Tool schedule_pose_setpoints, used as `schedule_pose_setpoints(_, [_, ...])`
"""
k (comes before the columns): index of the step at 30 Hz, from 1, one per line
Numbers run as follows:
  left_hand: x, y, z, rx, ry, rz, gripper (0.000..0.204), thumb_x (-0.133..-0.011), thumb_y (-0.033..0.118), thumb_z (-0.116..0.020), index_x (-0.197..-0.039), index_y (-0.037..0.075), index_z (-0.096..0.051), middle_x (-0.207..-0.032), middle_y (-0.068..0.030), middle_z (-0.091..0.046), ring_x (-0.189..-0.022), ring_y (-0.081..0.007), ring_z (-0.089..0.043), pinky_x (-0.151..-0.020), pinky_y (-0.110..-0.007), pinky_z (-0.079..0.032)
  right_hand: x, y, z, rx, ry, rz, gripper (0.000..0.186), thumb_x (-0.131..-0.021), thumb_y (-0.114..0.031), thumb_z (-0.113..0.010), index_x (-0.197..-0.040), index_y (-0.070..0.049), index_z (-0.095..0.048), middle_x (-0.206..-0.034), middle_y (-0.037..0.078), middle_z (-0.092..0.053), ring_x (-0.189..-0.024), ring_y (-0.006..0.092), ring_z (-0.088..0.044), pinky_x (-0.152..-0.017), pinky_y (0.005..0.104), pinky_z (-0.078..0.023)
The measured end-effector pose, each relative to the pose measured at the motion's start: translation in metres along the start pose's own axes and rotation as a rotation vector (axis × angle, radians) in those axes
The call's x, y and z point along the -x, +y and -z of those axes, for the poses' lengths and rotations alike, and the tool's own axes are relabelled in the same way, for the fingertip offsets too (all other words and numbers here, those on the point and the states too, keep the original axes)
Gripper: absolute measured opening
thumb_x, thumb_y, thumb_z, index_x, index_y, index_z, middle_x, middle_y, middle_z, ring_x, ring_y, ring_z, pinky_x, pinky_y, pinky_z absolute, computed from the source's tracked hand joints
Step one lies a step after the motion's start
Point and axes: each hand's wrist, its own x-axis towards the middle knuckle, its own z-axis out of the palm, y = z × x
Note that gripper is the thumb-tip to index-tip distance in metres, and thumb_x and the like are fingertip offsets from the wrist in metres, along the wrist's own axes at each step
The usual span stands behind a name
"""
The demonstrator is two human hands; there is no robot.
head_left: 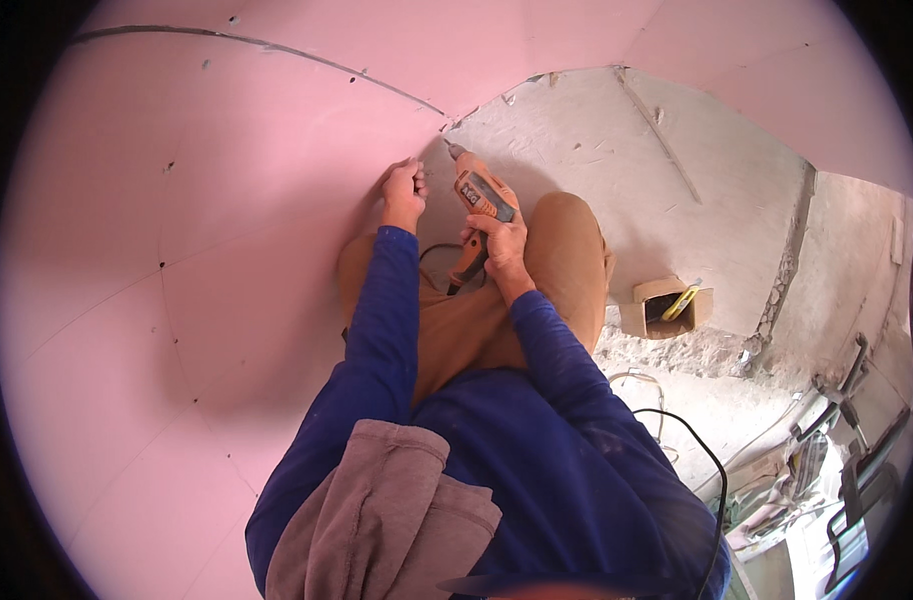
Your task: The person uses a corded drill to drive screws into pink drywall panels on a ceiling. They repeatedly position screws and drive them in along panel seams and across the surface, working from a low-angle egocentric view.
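Observation:
My right hand (pixel 502 245) is wrapped round the grip of an orange and black corded screwdriver drill (pixel 485 195). Its tip points up and to the left, close to the lower corner of the pink wallboard (pixel 267 150). My left hand (pixel 406 188) is closed with its fingers curled, just left of the drill's nose and in front of the board. Something small may be inside that hand, but the fingers hide it. Dark screw heads dot the board along faint lines, and a dark seam (pixel 277 46) runs across its upper part toward the drill.
On the concrete floor (pixel 597 140) to my right stands an open cardboard box (pixel 662 310) with a yellow utility knife (pixel 682 302) in it. A black cord (pixel 712 455) curves past my right side. Tools and scraps (pixel 797 470) lie at the lower right. Another pink panel (pixel 767 80) rises at the upper right.

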Motion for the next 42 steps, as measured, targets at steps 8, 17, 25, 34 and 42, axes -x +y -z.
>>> schedule_pose_setpoints(8, [-0.028, -0.012, -0.063, -0.234, 0.017, -0.140, 0.014, -0.106, 0.027, -0.073, -0.101, 0.015, -0.066, -0.075, 0.0011, -0.053, -0.054, -0.0119, -0.044, -0.047, -0.032, -0.037, 0.016, -0.008, 0.009, 0.018, 0.071, -0.014, 0.055, -0.084, 0.009, -0.077, -0.134, 0.005, -0.058, -0.089, 0.015, -0.073, -0.066, 0.0268, -0.072, -0.063, 0.0409, -0.063])
schedule_pose_setpoints(17, [-0.060, -0.019, -0.108, 0.109, 0.226, -0.025, 0.019, -0.100, 0.020, -0.070, -0.084, 0.013, -0.065, -0.067, 0.0023, -0.052, -0.050, -0.0143, -0.044, -0.043, -0.032, -0.033, 0.012, -0.017, 0.011, -0.003, 0.119, -0.018, 0.051, -0.082, 0.010, -0.080, -0.129, 0.005, -0.058, -0.091, 0.015, -0.074, -0.069, 0.0275, -0.073, -0.063, 0.0409, -0.062])
schedule_pose_setpoints(25, [-0.062, -0.030, -0.105, 0.123, 0.027, 0.035, 0.019, -0.099, 0.021, -0.066, -0.086, 0.008, -0.068, -0.069, 0.0008, -0.055, -0.052, -0.0138, -0.047, -0.045, -0.030, -0.036, 0.009, -0.013, 0.013, -0.013, 0.111, -0.004, 0.047, -0.081, 0.010, -0.080, -0.123, 0.005, -0.060, -0.089, 0.016, -0.074, -0.067, 0.0276, -0.073, -0.063, 0.0413, -0.062])
schedule_pose_setpoints(34, [-0.075, -0.033, -0.086, 0.332, -0.086, 0.066, 0.026, -0.104, 0.016, -0.062, -0.092, -0.003, -0.074, -0.076, -0.0054, -0.062, -0.059, -0.0201, -0.056, -0.053, -0.035, -0.049, 0.012, -0.019, 0.011, 0.029, 0.054, 0.012, 0.058, -0.079, 0.014, -0.077, -0.134, 0.005, -0.060, -0.095, 0.015, -0.074, -0.069, 0.0250, -0.072, -0.063, 0.0387, -0.061])
schedule_pose_setpoints(42, [-0.081, -0.039, -0.083, 0.372, -0.071, 0.046, 0.028, -0.106, 0.019, -0.064, -0.096, -0.005, -0.075, -0.085, -0.0110, -0.069, -0.072, -0.0262, -0.064, -0.067, -0.042, -0.058, 0.017, -0.023, 0.012, 0.078, 0.049, -0.001, 0.060, -0.077, 0.015, -0.076, -0.135, 0.006, -0.061, -0.097, 0.014, -0.074, -0.071, 0.0235, -0.071, -0.064, 0.0368, -0.060])
